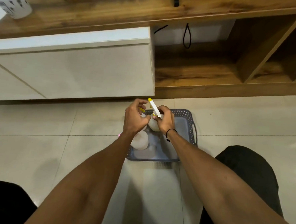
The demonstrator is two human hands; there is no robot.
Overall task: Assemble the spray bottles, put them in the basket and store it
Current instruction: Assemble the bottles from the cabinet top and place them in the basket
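Observation:
A grey perforated basket (190, 125) sits on the tiled floor in front of me. Over its far end my right hand (164, 120) grips a white spray bottle (153, 126) fitted with a white and yellow trigger head (154, 107). My left hand (135, 116) hovers beside it, fingers curled by the bottle's neck; a bit of yellow shows under its fingers, and whether it grips anything I cannot tell. A second white bottle (140, 140) lies in the basket's left side, below my left wrist. Part of the basket's floor is hidden by my forearms.
A white cabinet front (69, 73) stands behind the basket on the left. An open wooden shelf compartment (201, 71) lies at the right, with a black cord (186, 36) hanging at its back. My knees in dark clothing frame the lower corners.

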